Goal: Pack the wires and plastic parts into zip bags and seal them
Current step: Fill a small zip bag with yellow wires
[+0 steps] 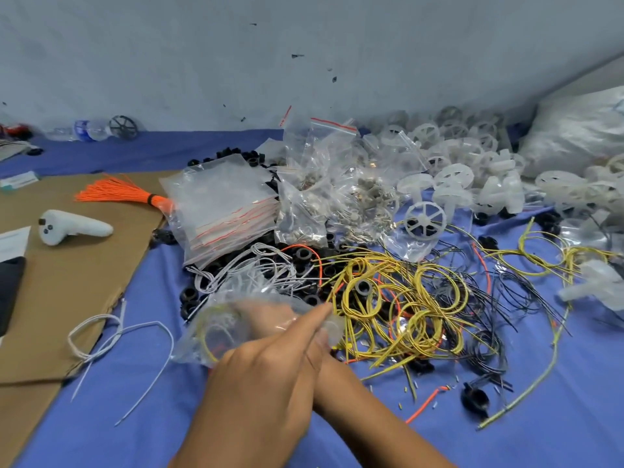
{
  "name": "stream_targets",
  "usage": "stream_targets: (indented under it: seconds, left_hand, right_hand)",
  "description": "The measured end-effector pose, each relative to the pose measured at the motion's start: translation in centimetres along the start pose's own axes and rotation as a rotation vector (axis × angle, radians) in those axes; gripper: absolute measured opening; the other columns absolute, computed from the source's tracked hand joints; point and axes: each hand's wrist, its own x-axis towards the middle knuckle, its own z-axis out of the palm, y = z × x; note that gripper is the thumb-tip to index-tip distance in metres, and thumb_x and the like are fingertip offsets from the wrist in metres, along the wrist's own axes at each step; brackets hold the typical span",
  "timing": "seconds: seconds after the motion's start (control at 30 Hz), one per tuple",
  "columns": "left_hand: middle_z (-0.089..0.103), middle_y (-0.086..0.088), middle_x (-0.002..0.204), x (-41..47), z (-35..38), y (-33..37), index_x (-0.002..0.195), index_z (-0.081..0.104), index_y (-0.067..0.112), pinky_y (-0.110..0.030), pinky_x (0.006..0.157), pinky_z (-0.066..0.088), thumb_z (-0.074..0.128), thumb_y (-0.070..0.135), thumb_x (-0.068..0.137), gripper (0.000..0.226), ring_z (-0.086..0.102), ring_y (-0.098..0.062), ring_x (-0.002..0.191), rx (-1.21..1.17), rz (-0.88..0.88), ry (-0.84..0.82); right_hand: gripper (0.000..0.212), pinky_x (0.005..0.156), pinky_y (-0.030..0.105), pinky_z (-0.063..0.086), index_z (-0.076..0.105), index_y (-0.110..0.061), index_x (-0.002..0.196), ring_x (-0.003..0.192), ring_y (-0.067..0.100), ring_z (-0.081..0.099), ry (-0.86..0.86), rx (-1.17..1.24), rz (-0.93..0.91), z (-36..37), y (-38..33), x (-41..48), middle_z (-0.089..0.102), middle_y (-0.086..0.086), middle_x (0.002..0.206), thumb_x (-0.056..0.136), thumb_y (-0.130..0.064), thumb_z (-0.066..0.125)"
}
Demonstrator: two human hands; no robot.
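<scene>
Plastic zip bag (202, 336) is pinched by left hand (270, 363); right hand (260, 314) blurred, grip cannot be told; mouth should be held wide

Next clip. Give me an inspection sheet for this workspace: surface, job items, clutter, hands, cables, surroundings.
Surface: blue cloth, brown cardboard sheet over its left part.
Job's things: zip bag with yellow wire inside, at the hands; stack of empty zip bags; white plastic wheels heaped back right; black rings among the wires.
Clutter: white controller on the cardboard; water bottle by the wall.
Grippers: left hand pinches the bag's edge; right hand blurred behind the bag, grip unclear.
Cables: tangled yellow wires, white wires, black wires; tied orange bundle.
Surroundings: grey wall; large clear sack, back right.
</scene>
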Motion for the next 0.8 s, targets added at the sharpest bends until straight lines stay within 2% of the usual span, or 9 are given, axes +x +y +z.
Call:
stream_targets:
  seconds: [0.07, 0.1, 0.13, 0.2, 0.3, 0.37, 0.57, 0.7, 0.8]
  left_hand:
    - [0.075, -0.002, 0.073, 0.4, 0.1, -0.2, 0.123, 0.072, 0.031, -0.032, 0.045, 0.051, 0.051, 0.037, 0.091, 0.039, 0.069, -0.029, 0.061, 0.044, -0.006, 0.004]
    - [0.074, -0.007, 0.071, 0.5, 0.1, -0.5, 0.124, 0.072, 0.03, -0.032, 0.046, 0.05, 0.056, 0.031, 0.089, 0.038, 0.068, -0.032, 0.06, 0.056, -0.032, 0.03]
    - [0.072, -0.01, 0.069, 0.6, 0.3, -0.8, 0.125, 0.07, 0.031, -0.034, 0.048, 0.05, 0.058, 0.027, 0.088, 0.039, 0.067, -0.035, 0.059, 0.043, -0.07, 0.079]
    - [0.068, -0.009, 0.064, 1.0, 0.5, -1.2, 0.126, 0.068, 0.039, -0.04, 0.054, 0.051, 0.052, 0.036, 0.098, 0.032, 0.064, -0.033, 0.058, -0.07, -0.159, 0.143]
    - [0.066, -0.005, 0.062, 1.8, 0.5, -1.0, 0.125, 0.063, 0.05, -0.047, 0.058, 0.053, 0.046, 0.056, 0.099, 0.032, 0.06, -0.022, 0.056, -0.2, -0.225, 0.124]
    - [0.063, -0.005, 0.057, 2.0, 0.5, -0.8, 0.123, 0.064, 0.05, -0.048, 0.059, 0.052, 0.044, 0.057, 0.091, 0.039, 0.055, -0.019, 0.052, -0.241, -0.252, 0.103]
    - [0.042, 0.003, 0.045, 1.7, 0.6, -1.2, 0.118, 0.065, 0.055, -0.026, 0.044, 0.031, 0.045, 0.05, 0.089, 0.036, 0.04, -0.01, 0.042, -0.221, -0.235, 0.094]
    - [0.039, 0.002, 0.043, 1.6, 0.5, -1.5, 0.123, 0.053, 0.061, -0.019, 0.038, 0.025, 0.046, 0.049, 0.091, 0.035, 0.033, -0.008, 0.036, -0.221, -0.241, 0.077]
    - [0.043, 0.002, 0.044, 1.7, 0.4, -1.6, 0.122, 0.054, 0.061, -0.016, 0.036, 0.025, 0.045, 0.049, 0.092, 0.034, 0.033, -0.006, 0.035, -0.224, -0.242, 0.065]
  right_hand:
    - [0.047, 0.088, 0.006, 0.036, 0.044, 0.016, 0.135, 0.09, 0.014, 0.066, 0.093, 0.236, -0.372, -1.8, 3.8, 1.8, 0.069, 0.017, 0.084, 0.092, 0.025, 0.027]
    - [0.044, 0.093, 0.012, 0.032, 0.039, 0.013, 0.139, 0.115, 0.022, 0.059, 0.286, 0.356, -0.367, -2.7, 4.2, 1.6, 0.066, 0.021, 0.115, 0.097, 0.016, 0.028]
    - [0.041, 0.096, 0.021, 0.033, 0.044, 0.008, 0.138, 0.126, 0.03, 0.051, 0.128, 0.553, -0.598, -3.1, 4.2, 0.6, 0.057, 0.023, 0.131, 0.098, 0.01, 0.034]
    - [0.037, 0.091, 0.04, 0.041, 0.056, -0.005, 0.128, 0.118, 0.034, 0.053, 0.245, 0.545, -0.755, -3.1, 6.6, 0.1, 0.056, 0.017, 0.13, 0.093, 0.003, 0.048]
    - [0.027, 0.081, 0.034, 0.046, 0.059, -0.022, 0.118, 0.101, 0.021, 0.06, 0.406, 0.683, -0.832, 0.2, 9.9, -0.5, 0.066, 0.002, 0.112, 0.094, -0.011, 0.051]
    - [0.021, 0.078, 0.02, 0.046, 0.06, -0.032, 0.114, 0.092, 0.004, 0.062, 0.437, 0.847, -0.715, 1.6, 13.3, -0.4, 0.069, -0.01, 0.104, 0.096, -0.022, 0.053]
    - [0.008, 0.07, 0.031, 0.042, 0.063, -0.03, 0.094, 0.085, 0.014, 0.061, 0.534, 0.755, 0.055, 7.2, 23.8, 3.8, 0.067, -0.012, 0.087, 0.096, -0.024, 0.058]
    - [0.017, 0.074, 0.031, 0.041, 0.064, -0.034, 0.107, 0.093, 0.015, 0.055, 0.272, 0.672, 0.101, 10.0, 25.7, 5.4, 0.058, -0.013, 0.092, 0.094, -0.024, 0.06]
    - [0.02, 0.076, 0.032, 0.041, 0.06, -0.042, 0.106, 0.085, 0.011, 0.05, 0.266, 0.706, 0.066, 10.4, 25.6, 5.6, 0.051, -0.009, 0.093, 0.092, -0.028, 0.063]
